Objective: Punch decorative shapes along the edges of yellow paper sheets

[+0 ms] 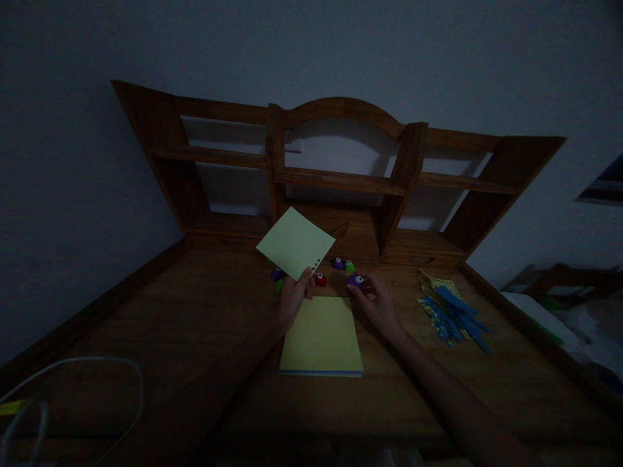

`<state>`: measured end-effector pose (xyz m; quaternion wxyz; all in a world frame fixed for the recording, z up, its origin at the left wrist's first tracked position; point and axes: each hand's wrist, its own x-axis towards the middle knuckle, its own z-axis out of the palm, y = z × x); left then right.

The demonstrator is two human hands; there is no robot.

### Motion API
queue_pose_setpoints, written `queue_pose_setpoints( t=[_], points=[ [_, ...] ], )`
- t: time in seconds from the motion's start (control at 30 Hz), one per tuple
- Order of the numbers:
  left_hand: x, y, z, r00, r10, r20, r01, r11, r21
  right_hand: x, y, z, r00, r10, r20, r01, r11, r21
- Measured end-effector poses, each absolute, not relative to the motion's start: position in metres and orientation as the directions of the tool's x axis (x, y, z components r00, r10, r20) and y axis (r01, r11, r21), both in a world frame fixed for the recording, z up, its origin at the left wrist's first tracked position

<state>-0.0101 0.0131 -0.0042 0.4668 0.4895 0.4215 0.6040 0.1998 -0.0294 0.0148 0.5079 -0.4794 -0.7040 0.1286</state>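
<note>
Sheet (294, 241) of pale paper, raised beyond the left side of a yellow-topped paper stack (321, 337), is gripped near its lower corner in the left hand (294, 295), while the right hand (374, 298) pinches a purple one-eyed punch (355, 280), as it appears to be, just off the stack's far right corner. Work on the sheet looks barely begun: a few small, seemingly star-shaped holes line one edge near the grip, the rest plain; the stack's top shows none. Well right of the stack on the wooden tabletop (195, 318), blue strips (455, 311) and perforated yellow strips (440, 282) suggest pieces already worked. Beyond the stack sit a red punch (320, 279), a purple-and-green pair (349, 266) and, partly hidden, others farther left. Farther back, an open-fronted wooden hutch (341, 181) is the only evident container, an outlet (293, 146) visible through its middle.
</note>
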Motion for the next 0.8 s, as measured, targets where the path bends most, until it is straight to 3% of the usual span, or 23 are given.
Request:
queue_pose_setpoints(
  t=[0.8],
  points=[
    [-0.0091, 0.0127, -0.0022, -0.100, 0.974, 0.203, -0.167, -0.218, 0.962, 0.2014, -0.0295, 0.0170, -0.065, 0.776, 0.628, 0.552, 0.552, -0.625]
  ],
)
